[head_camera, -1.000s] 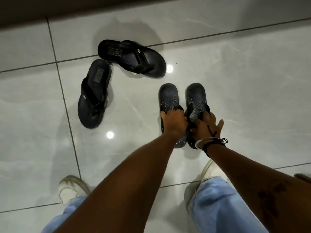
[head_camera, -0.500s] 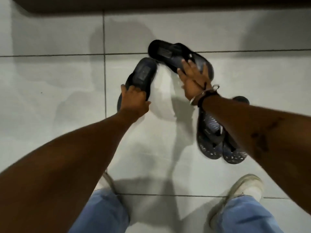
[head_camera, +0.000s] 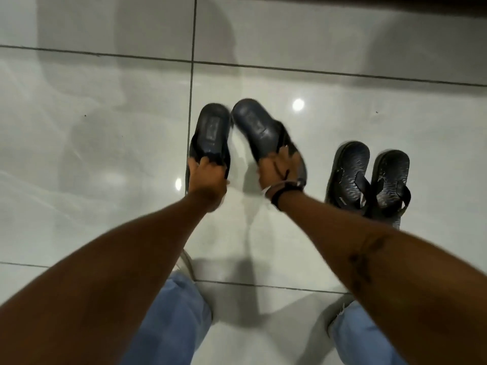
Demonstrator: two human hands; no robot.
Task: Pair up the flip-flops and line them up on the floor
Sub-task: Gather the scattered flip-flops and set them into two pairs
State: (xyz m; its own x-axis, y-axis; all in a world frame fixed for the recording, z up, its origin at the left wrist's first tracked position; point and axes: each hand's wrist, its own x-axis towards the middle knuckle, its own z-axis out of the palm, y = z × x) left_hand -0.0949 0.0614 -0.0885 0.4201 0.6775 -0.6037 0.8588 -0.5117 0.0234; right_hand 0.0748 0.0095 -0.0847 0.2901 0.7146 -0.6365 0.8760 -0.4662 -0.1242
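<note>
Two plain black flip-flops are in my hands at the centre of the view. My left hand [head_camera: 208, 177] grips the toe end of the left flip-flop [head_camera: 212, 131], heel pointing away. My right hand [head_camera: 276, 171], with bracelets at the wrist, grips the right flip-flop [head_camera: 254, 126], which tilts so its heel almost touches the other's heel. Their toe ends are hidden under my fingers. A second pair with a wavy pattern, one flip-flop [head_camera: 349, 171] beside the other flip-flop [head_camera: 390, 180], lies side by side on the floor to the right.
The floor [head_camera: 92, 143] is glossy pale tile with dark grout lines and light reflections. A dark skirting edge [head_camera: 369, 0] runs along the top. My jeans-clad legs [head_camera: 168, 325] and a white shoe [head_camera: 340, 308] are at the bottom, close below the flip-flops.
Both hands have closed on the plain black flip-flops and drawn them together, nearer to me and left of the patterned pair. The view has swung, so the patterned pair sits at the right.
</note>
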